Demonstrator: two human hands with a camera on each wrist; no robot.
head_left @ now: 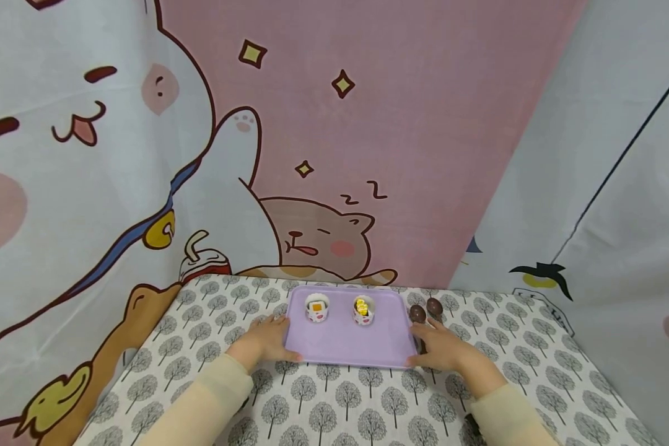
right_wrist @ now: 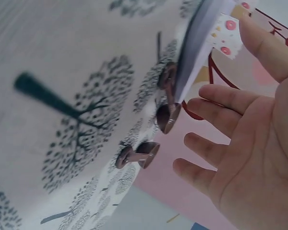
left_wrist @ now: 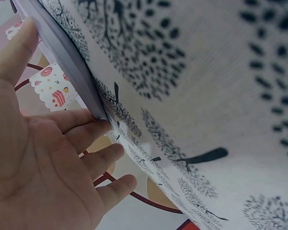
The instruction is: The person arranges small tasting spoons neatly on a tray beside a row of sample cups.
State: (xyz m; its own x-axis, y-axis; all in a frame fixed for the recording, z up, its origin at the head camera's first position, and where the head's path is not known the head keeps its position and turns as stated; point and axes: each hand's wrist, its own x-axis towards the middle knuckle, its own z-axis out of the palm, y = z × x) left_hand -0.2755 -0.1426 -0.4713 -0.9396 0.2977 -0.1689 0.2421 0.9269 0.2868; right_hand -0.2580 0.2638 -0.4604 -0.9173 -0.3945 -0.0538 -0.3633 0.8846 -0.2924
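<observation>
A lilac tray (head_left: 345,350) lies on the table between the two hands. My left hand (head_left: 267,339) is at its left side, fingertips on the rim (left_wrist: 93,103) and thumb toward the near corner. On the opposite side my right hand (head_left: 440,347) spreads its fingers along the edge, thumb at the near right corner. In both wrist views the fingers are fairly straight and the palms face the tray. Two small patterned cups stand on the tray. The left cup (head_left: 316,317) contains something white with an orange square; the right cup (head_left: 362,321) contains something shiny yellow.
Two brown stemmed cups, a nearer one (head_left: 417,314) and a farther one (head_left: 435,306), stand just right of the tray, close to my right fingertips. The tablecloth (head_left: 303,387) has a tree print. A cartoon curtain (head_left: 401,155) hangs behind the table.
</observation>
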